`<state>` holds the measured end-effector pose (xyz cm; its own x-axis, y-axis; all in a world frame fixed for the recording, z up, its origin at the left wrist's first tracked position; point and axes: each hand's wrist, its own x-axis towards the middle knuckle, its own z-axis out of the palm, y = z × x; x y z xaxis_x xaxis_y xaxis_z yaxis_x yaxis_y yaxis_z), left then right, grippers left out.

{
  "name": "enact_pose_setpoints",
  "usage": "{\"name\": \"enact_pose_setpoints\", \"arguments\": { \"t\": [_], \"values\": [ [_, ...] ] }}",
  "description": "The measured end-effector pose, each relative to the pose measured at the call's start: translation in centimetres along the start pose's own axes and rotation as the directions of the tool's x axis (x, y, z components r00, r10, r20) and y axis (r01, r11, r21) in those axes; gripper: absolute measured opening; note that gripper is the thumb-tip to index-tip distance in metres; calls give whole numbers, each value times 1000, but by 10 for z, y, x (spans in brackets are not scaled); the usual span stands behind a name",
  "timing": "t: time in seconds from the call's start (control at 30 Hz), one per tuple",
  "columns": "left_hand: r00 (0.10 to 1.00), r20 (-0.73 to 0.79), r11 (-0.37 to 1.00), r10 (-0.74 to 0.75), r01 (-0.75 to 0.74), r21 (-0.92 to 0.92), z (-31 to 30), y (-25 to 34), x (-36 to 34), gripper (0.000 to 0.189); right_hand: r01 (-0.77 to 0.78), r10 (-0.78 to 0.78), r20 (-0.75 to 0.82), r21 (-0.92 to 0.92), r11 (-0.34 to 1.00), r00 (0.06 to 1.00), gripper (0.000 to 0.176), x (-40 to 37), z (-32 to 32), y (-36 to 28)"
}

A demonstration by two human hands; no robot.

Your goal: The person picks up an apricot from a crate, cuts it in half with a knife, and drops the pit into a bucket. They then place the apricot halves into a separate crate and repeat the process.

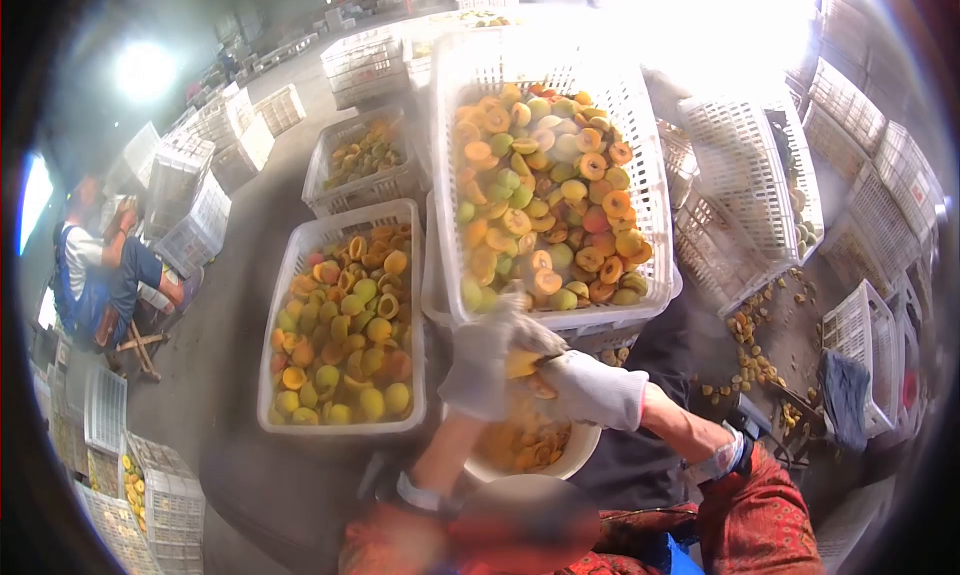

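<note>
My left hand [477, 363], in a grey-white glove, is closed around an orange apricot [520, 362]. Against it from the other side presses my gloved right hand [598, 387], fingers curled in, with orange flesh showing at its fingertips; I cannot tell whether that is a separate piece. Below both hands is a white bucket [588, 449] with orange apricot pieces [525, 441] inside. Just ahead stands a large white crate [655, 190] of whole, halved and cut apricots [550, 200], some green, some orange.
Left of the bucket, a second white crate [267, 375] holds more apricots; a third crate [315, 180] stands behind it. Crates lean at right [735, 175], above fruit scraps [750, 350] on the floor. A dark cloth [846, 395] hangs over a basket. Far left, a person [95, 260] sits on a stool.
</note>
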<state>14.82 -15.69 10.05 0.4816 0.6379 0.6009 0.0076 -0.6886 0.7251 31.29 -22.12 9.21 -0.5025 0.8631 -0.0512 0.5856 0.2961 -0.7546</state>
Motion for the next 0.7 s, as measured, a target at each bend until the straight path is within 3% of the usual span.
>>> {"name": "enact_pose_setpoints", "arguments": {
  "t": [0.03, 0.07, 0.1, 0.17, 0.23, 0.27, 0.3, 0.37, 0.4, 0.43, 0.47, 0.5, 0.53, 0.6, 0.63, 0.7],
  "values": [
    [984, 2, 960, -179, 175, -220, 0, 0, -2, 15, -12, 33, 84, -233, 972, 996, 29, 2, -2, 4],
    [985, 12, 960, -170, 168, -222, 0, -4, -4, 15, 64, -77, -20, -370, 927, 997, 24, -1, 0, 7],
    [973, -14, 924, -231, 214, -318, -1, -7, -5, 16, 56, -73, -30, -374, 926, 997, 24, -2, -1, 9],
    [897, -93, 719, -432, 280, -636, -15, -19, -4, 18, -142, 246, 146, -504, 852, 958, 24, -2, -2, 12],
    [796, -122, 368, -593, 133, -920, -49, -39, 1, 20, -98, 223, 166, -548, 831, 961, 22, -11, 0, 17],
    [752, -119, 190, -649, 8, -982, -71, -52, 0, 21, 27, 205, 340, -569, 822, 918, 20, -11, -3, 25],
    [722, -136, 114, -678, -80, -990, -89, -63, 0, 22, 152, 194, 500, -571, 807, 844, 19, -10, -8, 34],
    [669, -183, 51, -720, -213, -976, -121, -85, -5, 24, -180, 279, 47, -657, 732, 959, 20, 6, -38, 41],
    [647, -203, 54, -735, -242, -969, -130, -95, -9, 25, -346, 298, -183, -608, 715, 937, 21, 13, -53, 44],
    [629, -215, 57, -747, -262, -963, -134, -104, -13, 25, -448, 239, -379, -734, 511, 894, 25, 24, -68, 60],
    [619, -218, 64, -754, -261, -963, -134, -114, -14, 26, -515, 35, -618, -621, 591, 785, 28, 34, -85, 87],
    [609, -217, 69, -762, -257, -964, -130, -122, -16, 27, -562, 16, -688, -579, 591, 726, 27, 41, -107, 83],
    [610, -211, 73, -764, -244, -967, -124, -131, -18, 28, -482, 77, -755, -333, 811, 651, 26, 56, -114, 133],
    [630, -203, 107, -749, -187, -977, -104, -147, -22, 30, -325, 143, -798, -69, 943, 585, 26, 73, -129, 171],
    [668, -230, 206, -708, -116, -972, -93, -157, -25, 31, -303, 423, -781, 310, 901, 460, 30, 78, -133, 156],
    [776, -393, 703, -493, 89, -706, -73, -174, -32, 33, -218, 669, -654, 637, 739, 355, 35, 76, -138, 134]
  ]
}}
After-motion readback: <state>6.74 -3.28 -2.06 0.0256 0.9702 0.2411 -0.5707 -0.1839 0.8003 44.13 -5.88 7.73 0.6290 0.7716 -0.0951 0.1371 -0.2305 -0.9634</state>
